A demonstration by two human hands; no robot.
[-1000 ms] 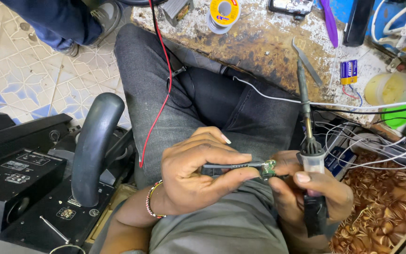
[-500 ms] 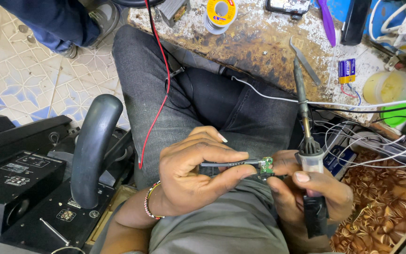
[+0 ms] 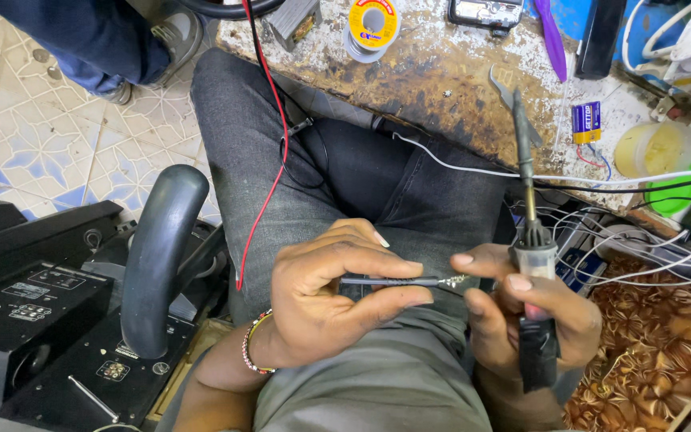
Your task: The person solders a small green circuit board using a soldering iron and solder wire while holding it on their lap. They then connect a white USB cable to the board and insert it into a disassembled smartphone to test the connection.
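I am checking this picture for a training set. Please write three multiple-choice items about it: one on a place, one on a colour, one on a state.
1. Where is the solder spool?
A. on the workbench
B. on the floor
C. on the lap

2. What colour is the loose wire over the thigh?
A. green
B. red
C. yellow

3. What does the right hand hold?
A. nothing
B. a battery
C. a soldering iron

Answers:
1. A, it lies on the stained workbench.
2. B, it is plainly red.
3. C, its fingers wrap the soldering iron, tip pointing away.
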